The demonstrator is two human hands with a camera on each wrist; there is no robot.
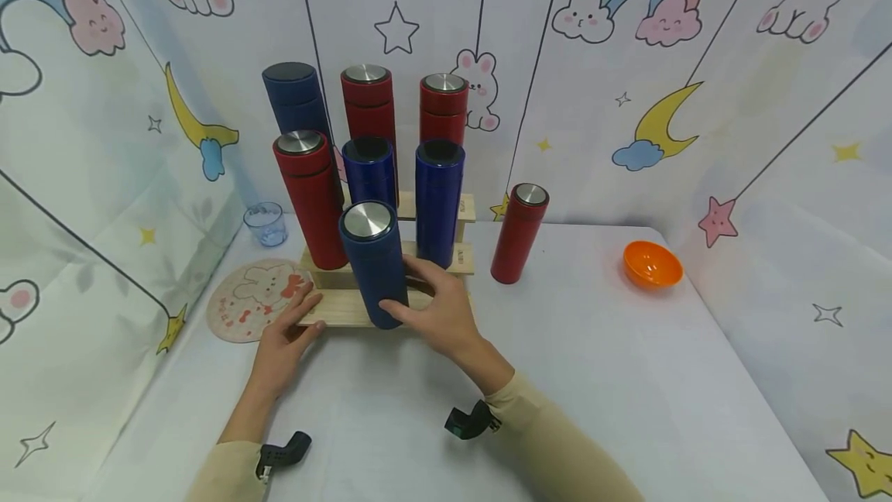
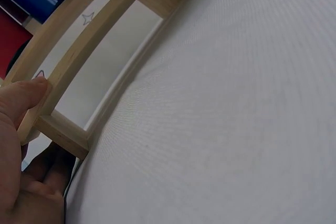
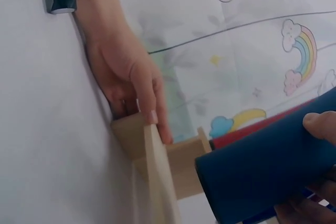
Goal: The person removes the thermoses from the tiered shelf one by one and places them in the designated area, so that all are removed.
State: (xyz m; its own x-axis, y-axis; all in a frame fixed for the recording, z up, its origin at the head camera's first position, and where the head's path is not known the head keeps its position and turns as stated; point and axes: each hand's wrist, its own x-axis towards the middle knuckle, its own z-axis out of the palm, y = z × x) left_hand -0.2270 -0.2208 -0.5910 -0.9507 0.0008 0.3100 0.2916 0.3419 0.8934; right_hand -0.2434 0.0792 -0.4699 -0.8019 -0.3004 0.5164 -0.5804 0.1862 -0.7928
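My right hand [image 1: 446, 312] grips a navy blue thermos flask [image 1: 376, 273] with a silver lid, thumb on the near side. In the right wrist view the base of this flask [image 3: 262, 166] shows a gap from the front board below. My left hand [image 1: 279, 347] holds the left end of a stepped wooden rack [image 1: 334, 308], thumb over the lowest board. In the left wrist view its fingers go behind the rack's end piece [image 2: 65, 137]. A red flask [image 1: 313, 208] and two glossy blue flasks [image 1: 437, 208] stand on the middle step.
On the top step stand a navy flask [image 1: 296, 99] and two red flasks [image 1: 369, 99]. A red flask [image 1: 519, 238] is on the table right of the rack. An orange bowl [image 1: 653, 264] lies farther right. A clear cup [image 1: 266, 225] and a round bunny mat [image 1: 244, 308] are at the left.
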